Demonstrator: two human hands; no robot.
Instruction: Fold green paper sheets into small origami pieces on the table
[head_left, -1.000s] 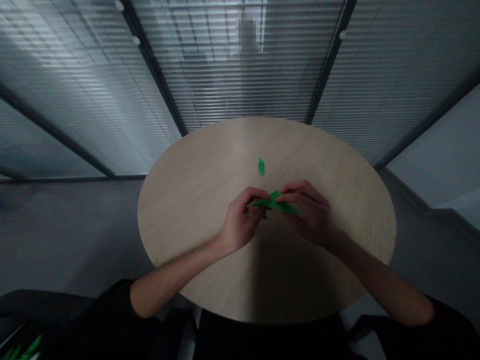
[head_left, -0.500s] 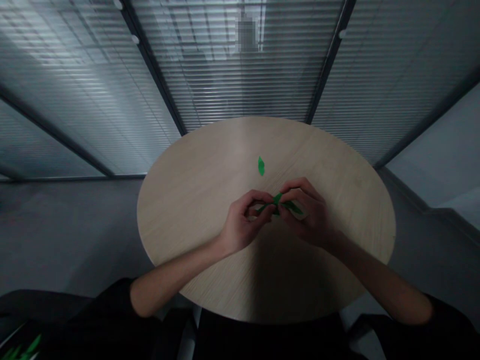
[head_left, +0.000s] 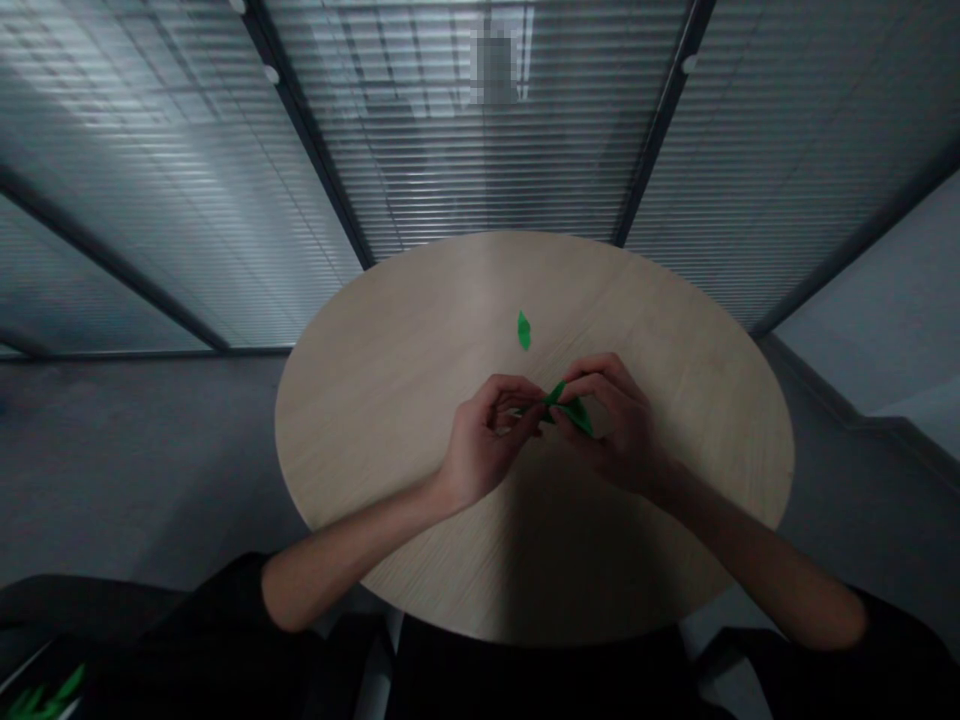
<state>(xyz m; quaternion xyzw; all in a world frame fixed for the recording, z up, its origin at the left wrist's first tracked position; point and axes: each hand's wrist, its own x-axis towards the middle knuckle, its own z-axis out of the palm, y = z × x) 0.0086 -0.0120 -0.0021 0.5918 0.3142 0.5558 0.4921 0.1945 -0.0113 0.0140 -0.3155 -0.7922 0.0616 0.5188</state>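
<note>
Through the head view I see the left hand (head_left: 487,440) and the right hand (head_left: 622,430) close together over the round wooden table (head_left: 375,370), thumbs and fingers of both pinched on a folded green piece (head_left: 576,414) between them, its finer shape partly hidden from me by the fingers. Beyond the hands, apart from them, I make out a small green leaf-shaped piece (head_left: 523,330) lying on the tabletop, with slatted blinds (head_left: 480,180) behind the table's far edge.
</note>
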